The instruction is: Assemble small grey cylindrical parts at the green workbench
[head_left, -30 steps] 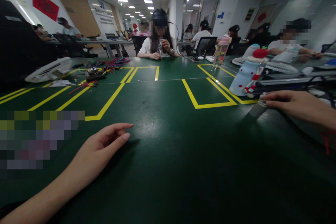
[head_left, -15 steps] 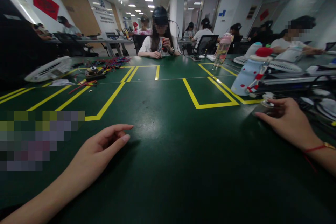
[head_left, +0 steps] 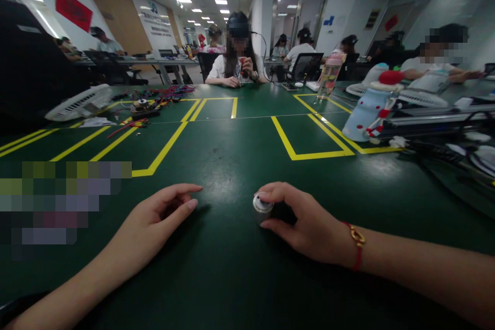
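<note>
A small silver-grey metal cylinder point(head_left: 262, 213) with a pale round top is in front of me, near the middle of the green table point(head_left: 232, 278). My right hand point(head_left: 305, 219) grips it, index finger over its top edge and thumb low on its side; its far-side contact is hidden. To the left, my left hand point(head_left: 162, 214) is held above the table surface with nothing in it. Its fingers are slightly bent, with a gap between thumb and index finger. The cylinder lies to the right of those fingertips, apart from them.
Yellow tape point(head_left: 325, 155) marks boxes on the table. At right are a light-blue bottle point(head_left: 361, 113), black cables point(head_left: 448, 154) and a pink-lidded bottle point(head_left: 330, 77). Tangled wires point(head_left: 166, 94) and a white fan point(head_left: 83, 102) lie at left. Across sits a person point(head_left: 235, 56).
My right hand has moved left from beside the cables at the right to the table's middle, bringing the metal cylinder with it. My left hand has barely moved.
</note>
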`<state>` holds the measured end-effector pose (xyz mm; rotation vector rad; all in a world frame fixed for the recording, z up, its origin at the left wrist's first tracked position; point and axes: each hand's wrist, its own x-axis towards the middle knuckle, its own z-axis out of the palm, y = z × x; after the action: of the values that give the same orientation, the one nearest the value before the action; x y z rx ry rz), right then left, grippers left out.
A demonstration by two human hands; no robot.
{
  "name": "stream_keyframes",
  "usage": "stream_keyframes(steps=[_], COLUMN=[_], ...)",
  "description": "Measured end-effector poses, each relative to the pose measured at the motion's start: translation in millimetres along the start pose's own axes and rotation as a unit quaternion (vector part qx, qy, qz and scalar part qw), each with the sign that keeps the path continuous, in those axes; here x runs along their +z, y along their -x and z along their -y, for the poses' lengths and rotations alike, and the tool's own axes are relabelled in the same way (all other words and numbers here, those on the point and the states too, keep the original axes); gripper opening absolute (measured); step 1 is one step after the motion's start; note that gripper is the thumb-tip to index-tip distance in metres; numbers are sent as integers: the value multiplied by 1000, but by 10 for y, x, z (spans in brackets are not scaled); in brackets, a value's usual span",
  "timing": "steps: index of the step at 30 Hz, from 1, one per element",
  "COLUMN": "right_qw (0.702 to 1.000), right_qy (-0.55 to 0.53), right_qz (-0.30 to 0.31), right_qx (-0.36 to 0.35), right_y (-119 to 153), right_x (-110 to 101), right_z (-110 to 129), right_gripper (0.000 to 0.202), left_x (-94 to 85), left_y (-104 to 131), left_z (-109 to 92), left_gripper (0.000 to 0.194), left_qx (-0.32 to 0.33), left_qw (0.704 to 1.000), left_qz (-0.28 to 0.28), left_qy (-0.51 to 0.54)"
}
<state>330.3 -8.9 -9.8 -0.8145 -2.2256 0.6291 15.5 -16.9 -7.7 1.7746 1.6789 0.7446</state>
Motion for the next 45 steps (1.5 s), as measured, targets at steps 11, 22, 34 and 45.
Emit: stream_keyframes(steps=[11,22,34,45], right_qw=[994,992,984,785], right_qy=[-78,-9,29,350], right_qz=[-18,-42,-87,-248], right_qx=[71,120,154,446], right_y=[-29,-40,-66,906], right_x=[15,-4,-317,-1852], right_z=[-7,-7,-67,-1137], right_gripper=[61,55,36,64], left_x=[376,374,476,-179], left_y=[-4,-188,-192,-72], left_z=[-797,-876,-660,-140], left_gripper=[29,16,27,44], left_qx=[190,121,130,-51], left_qw=[981,991,987,998], left_qz=[28,41,85,8], left_qy=[-15,32,-31,-47])
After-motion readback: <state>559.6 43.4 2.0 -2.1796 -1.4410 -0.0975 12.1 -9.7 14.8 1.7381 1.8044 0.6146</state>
